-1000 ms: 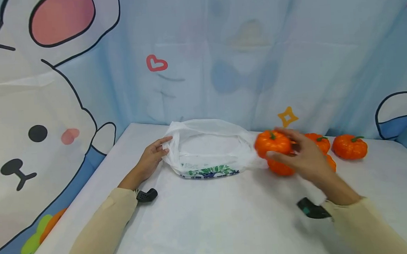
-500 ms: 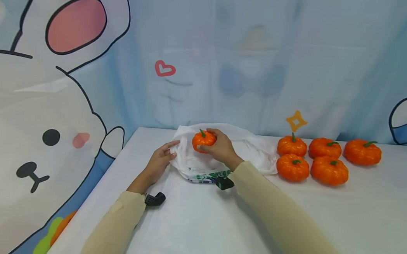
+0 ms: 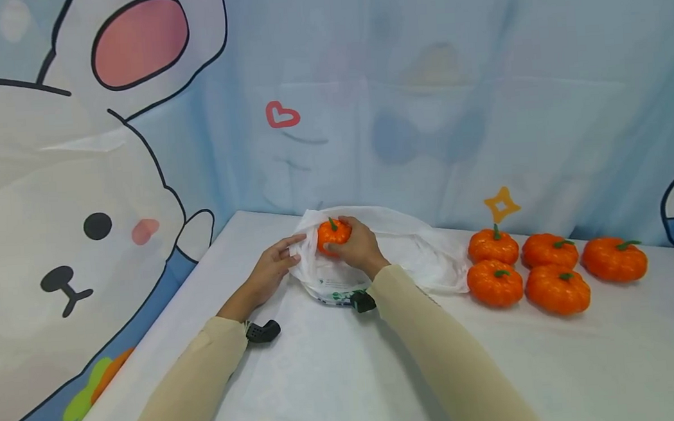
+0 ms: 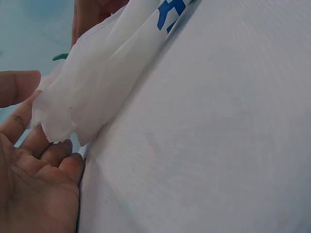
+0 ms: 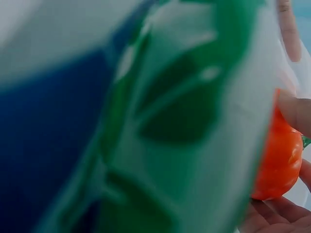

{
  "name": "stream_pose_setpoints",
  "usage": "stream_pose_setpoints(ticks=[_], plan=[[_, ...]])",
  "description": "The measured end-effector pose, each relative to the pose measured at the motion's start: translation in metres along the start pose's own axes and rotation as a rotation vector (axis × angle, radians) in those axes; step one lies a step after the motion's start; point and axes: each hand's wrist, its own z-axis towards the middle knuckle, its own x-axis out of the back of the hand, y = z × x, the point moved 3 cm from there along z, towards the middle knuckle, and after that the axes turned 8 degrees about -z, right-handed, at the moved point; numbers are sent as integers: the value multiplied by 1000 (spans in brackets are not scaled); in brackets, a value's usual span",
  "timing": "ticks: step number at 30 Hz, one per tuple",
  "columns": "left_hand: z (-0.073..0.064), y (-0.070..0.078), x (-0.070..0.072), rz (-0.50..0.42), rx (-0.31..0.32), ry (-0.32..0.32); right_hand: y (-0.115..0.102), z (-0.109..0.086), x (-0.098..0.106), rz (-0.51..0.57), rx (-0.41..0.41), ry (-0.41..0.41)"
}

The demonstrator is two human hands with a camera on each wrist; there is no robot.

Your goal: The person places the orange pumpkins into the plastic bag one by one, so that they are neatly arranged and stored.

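Note:
A small orange toy pumpkin with a green stem is gripped by my right hand at the left part of the opening of a white plastic bag. In the right wrist view the thumb and fingers lie round the pumpkin, and the bag's printed side covers most of the picture. My left hand pinches the left edge of the bag's mouth. The left wrist view has its thumb and fingers on either side of the gathered bag edge; only the green stem tip shows beyond it.
Several more orange toy pumpkins stand in two rows right of the bag, on the white-covered table. A blue curtain with cartoon prints hangs right behind the table and along its left side.
My right hand has carried the pumpkin leftward from beside the other pumpkins to the bag's mouth, then slightly further toward the left hand. The left hand keeps hold of the bag edge.

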Motion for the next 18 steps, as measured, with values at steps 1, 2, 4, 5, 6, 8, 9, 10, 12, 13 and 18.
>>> stream_pose_setpoints(ticks=[1, 2, 4, 5, 6, 8, 9, 10, 12, 13, 18], plan=[[0, 0, 0, 1, 1, 0, 0, 0, -1, -5, 2, 0], [0, -1, -1, -2, 2, 2, 0, 0, -1, -15, 4, 0], [0, -1, -1, -4, 5, 3, 1, 0, -3, -39, 9, 1], [0, -1, -1, -1, 4, 1, 1, 1, -3, -50, 14, 2], [0, -1, -1, 1, 4, 1, 1, 1, -4, -59, 16, 0], [0, -1, -1, 1, 7, 6, 1, 2, -5, -65, 18, -3], [0, -1, -1, 2, 7, 7, 1, 2, -5, -64, 14, -6], [0, -1, -1, 1, 7, 8, 1, 2, -5, -61, 9, -8], [0, -2, 0, -2, 1, 4, 1, 3, -3, -62, -9, -11], [0, -1, 0, -3, 2, 4, 2, 2, -1, -59, -15, -15], [1, 0, 2, 10, 7, 6, 4, -10, 21, -37, 16, -22]])
